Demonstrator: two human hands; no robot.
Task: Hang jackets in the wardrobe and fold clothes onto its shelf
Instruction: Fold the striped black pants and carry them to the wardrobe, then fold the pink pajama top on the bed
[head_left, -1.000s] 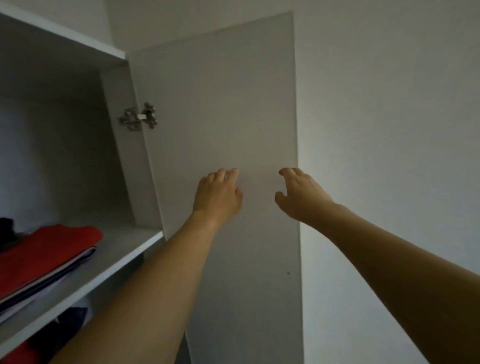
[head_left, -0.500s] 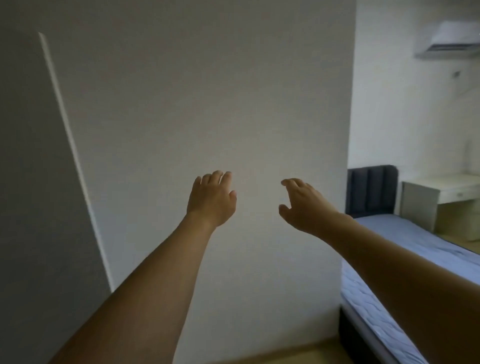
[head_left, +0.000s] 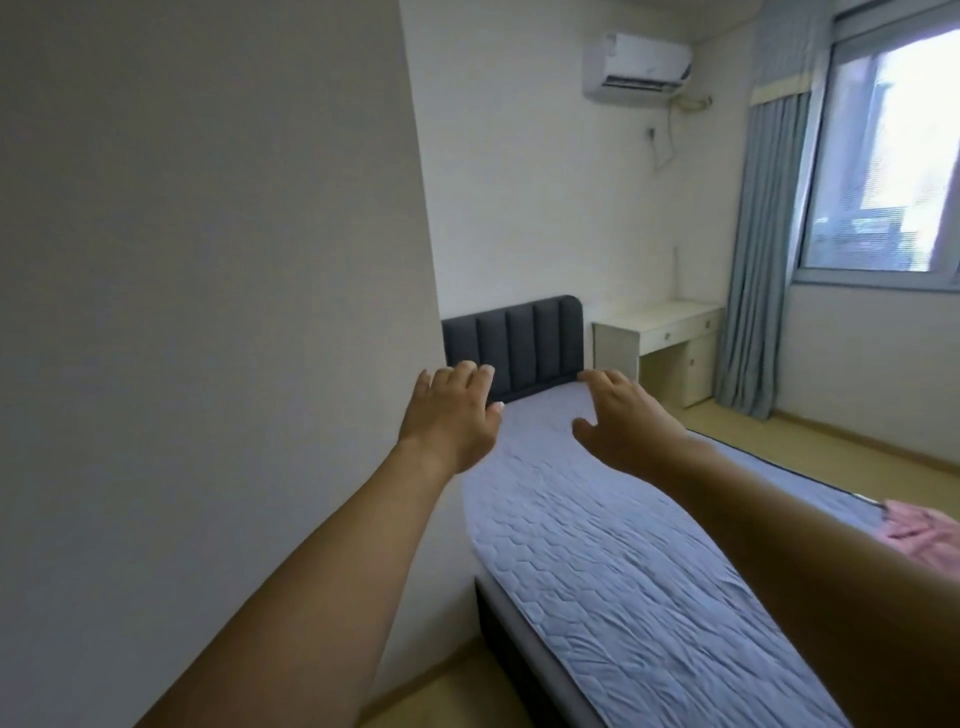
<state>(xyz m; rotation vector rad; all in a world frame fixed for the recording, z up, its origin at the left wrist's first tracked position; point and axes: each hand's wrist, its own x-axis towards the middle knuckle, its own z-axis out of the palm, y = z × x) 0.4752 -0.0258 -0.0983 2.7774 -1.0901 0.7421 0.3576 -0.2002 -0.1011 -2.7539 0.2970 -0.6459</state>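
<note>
both hands (head_left: 449, 421) (head_left: 621, 421) out, empty, fingers twd headboard (head_left: 524, 345).

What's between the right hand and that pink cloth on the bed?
In the head view, only bare quilted mattress lies between the right hand and the pink cloth at the right edge, partly crossed by the person's own forearm.

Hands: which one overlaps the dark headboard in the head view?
The left hand: its fingertips cross the headboard. The right hand sits over the grey mattress cover.
</note>
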